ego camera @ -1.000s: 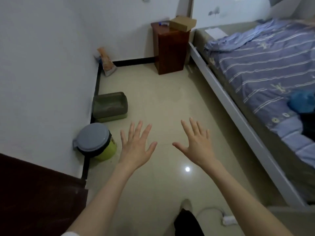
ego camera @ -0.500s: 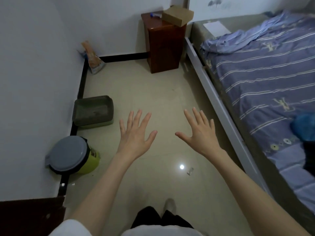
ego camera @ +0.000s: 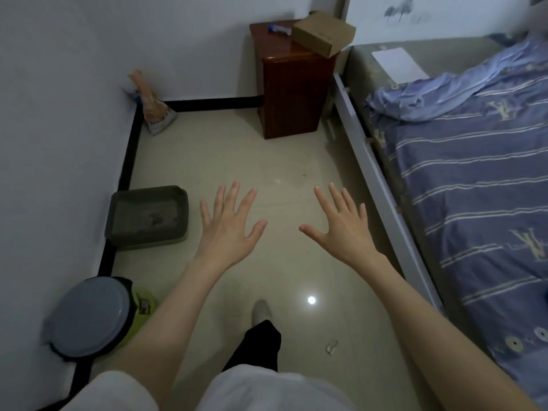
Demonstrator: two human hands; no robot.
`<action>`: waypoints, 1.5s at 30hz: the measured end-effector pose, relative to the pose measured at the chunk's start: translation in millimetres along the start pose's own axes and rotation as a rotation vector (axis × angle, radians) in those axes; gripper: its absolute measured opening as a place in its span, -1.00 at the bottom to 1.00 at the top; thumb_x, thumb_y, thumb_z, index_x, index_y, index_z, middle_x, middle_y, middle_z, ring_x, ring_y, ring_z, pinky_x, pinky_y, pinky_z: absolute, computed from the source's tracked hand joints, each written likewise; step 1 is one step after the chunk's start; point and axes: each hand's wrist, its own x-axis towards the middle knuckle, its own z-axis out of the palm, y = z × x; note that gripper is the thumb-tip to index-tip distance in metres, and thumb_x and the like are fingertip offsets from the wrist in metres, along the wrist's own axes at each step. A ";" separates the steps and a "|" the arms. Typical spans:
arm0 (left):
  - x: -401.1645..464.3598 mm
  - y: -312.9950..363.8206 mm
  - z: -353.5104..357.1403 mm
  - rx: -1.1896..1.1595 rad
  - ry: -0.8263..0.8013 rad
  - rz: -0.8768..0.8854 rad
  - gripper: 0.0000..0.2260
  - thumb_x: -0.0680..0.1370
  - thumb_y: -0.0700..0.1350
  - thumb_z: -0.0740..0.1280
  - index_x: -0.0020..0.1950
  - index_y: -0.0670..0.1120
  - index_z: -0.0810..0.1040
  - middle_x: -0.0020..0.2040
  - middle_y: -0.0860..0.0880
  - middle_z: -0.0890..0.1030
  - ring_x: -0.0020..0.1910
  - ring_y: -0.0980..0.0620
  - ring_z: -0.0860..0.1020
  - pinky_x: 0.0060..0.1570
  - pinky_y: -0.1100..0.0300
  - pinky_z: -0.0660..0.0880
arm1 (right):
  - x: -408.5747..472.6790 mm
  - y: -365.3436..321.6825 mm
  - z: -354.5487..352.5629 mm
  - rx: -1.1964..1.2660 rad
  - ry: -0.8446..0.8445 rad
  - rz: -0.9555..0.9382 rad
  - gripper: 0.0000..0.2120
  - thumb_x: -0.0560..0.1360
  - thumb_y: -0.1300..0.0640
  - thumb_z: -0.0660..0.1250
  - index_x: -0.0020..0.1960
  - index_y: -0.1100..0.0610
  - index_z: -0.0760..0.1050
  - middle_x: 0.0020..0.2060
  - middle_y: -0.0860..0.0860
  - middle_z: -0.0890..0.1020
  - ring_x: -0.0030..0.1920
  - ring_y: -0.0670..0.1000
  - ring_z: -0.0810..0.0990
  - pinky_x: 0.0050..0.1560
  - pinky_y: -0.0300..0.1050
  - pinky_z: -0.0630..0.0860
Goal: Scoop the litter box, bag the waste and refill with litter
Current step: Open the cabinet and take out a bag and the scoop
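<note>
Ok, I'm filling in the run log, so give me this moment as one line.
stage: start, nothing scooped | left hand: open, empty | right hand: open, empty | litter box: on floor by wall | bin: lid shut

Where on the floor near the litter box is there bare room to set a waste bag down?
The widest bare floor lies between the litter box, the nightstand and the bed frame. There is another strip between the litter box and the litter bag. It is tight along the wall, between the litter box and the bin.
</note>
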 end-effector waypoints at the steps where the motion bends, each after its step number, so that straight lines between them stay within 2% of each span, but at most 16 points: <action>1: 18.2 -5.1 -5.4 0.002 0.000 0.004 -0.44 0.57 0.22 0.01 0.52 0.11 -0.08 0.55 -0.03 -0.15 0.51 -0.06 -0.23 0.40 -0.16 -0.31 | 17.6 -2.9 -3.6 0.002 -0.004 -0.003 -0.22 0.48 -0.32 0.13 0.54 -0.09 -0.14 0.55 -0.01 -0.10 0.54 0.08 -0.16 0.49 0.24 -0.12; 7: 116.6 -19.1 -25.6 0.003 -0.019 0.012 -0.44 0.57 0.21 0.01 0.52 0.11 -0.06 0.55 -0.04 -0.13 0.52 -0.07 -0.22 0.42 -0.19 -0.27 | 107.8 -6.3 -25.1 0.031 -0.020 -0.003 -0.23 0.49 -0.31 0.14 0.54 -0.09 -0.13 0.55 0.01 -0.09 0.54 0.09 -0.16 0.49 0.24 -0.13; 14: 226.2 -11.2 -21.4 0.004 -0.050 0.017 -0.44 0.57 0.22 0.02 0.52 0.10 -0.05 0.55 -0.06 -0.11 0.52 -0.09 -0.20 0.42 -0.19 -0.25 | 215.2 22.1 -41.3 0.024 -0.067 0.009 -0.23 0.49 -0.32 0.13 0.54 -0.09 -0.15 0.55 0.01 -0.10 0.54 0.09 -0.17 0.49 0.24 -0.13; 21: 358.7 15.8 -26.3 0.011 -0.084 -0.061 -0.44 0.58 0.22 0.00 0.52 0.11 -0.09 0.55 -0.04 -0.14 0.52 -0.07 -0.22 0.42 -0.18 -0.27 | 344.5 66.4 -74.9 0.020 -0.089 -0.040 -0.22 0.48 -0.31 0.15 0.54 -0.09 -0.14 0.55 0.01 -0.09 0.54 0.09 -0.17 0.49 0.26 -0.13; 26: 441.6 43.0 -31.5 -0.009 -0.039 -0.029 -0.39 0.51 0.26 -0.06 0.52 0.08 -0.02 0.55 -0.07 -0.05 0.52 -0.10 -0.14 0.41 -0.21 -0.22 | 425.9 98.6 -107.6 -0.037 -0.080 -0.069 -0.22 0.48 -0.32 0.14 0.54 -0.10 -0.15 0.55 0.02 -0.09 0.54 0.09 -0.17 0.48 0.25 -0.15; 30: 496.5 49.6 -33.1 0.016 -0.068 -0.047 -0.42 0.57 0.21 0.04 0.53 0.06 -0.03 0.55 -0.08 -0.07 0.52 -0.13 -0.14 0.41 -0.23 -0.19 | 482.4 113.8 -121.4 -0.055 -0.102 -0.087 -0.22 0.48 -0.33 0.13 0.54 -0.10 -0.15 0.55 0.01 -0.10 0.54 0.09 -0.18 0.48 0.25 -0.14; 38: 617.5 14.2 -24.9 -0.057 -0.083 -0.113 -0.44 0.57 0.19 0.05 0.52 0.10 -0.04 0.55 -0.06 -0.08 0.52 -0.09 -0.19 0.42 -0.23 -0.21 | 616.8 116.8 -126.8 -0.078 -0.174 -0.115 -0.22 0.48 -0.35 0.11 0.53 -0.11 -0.18 0.55 0.01 -0.12 0.54 0.09 -0.19 0.48 0.24 -0.16; 45: 743.7 -35.6 -33.1 -0.056 -0.106 -0.136 -0.43 0.57 0.19 0.08 0.52 0.10 -0.03 0.55 -0.07 -0.04 0.52 -0.11 -0.13 0.42 -0.22 -0.19 | 747.2 97.4 -125.8 -0.079 -0.218 -0.104 -0.23 0.48 -0.33 0.11 0.54 -0.10 -0.16 0.55 0.01 -0.11 0.54 0.09 -0.19 0.50 0.23 -0.15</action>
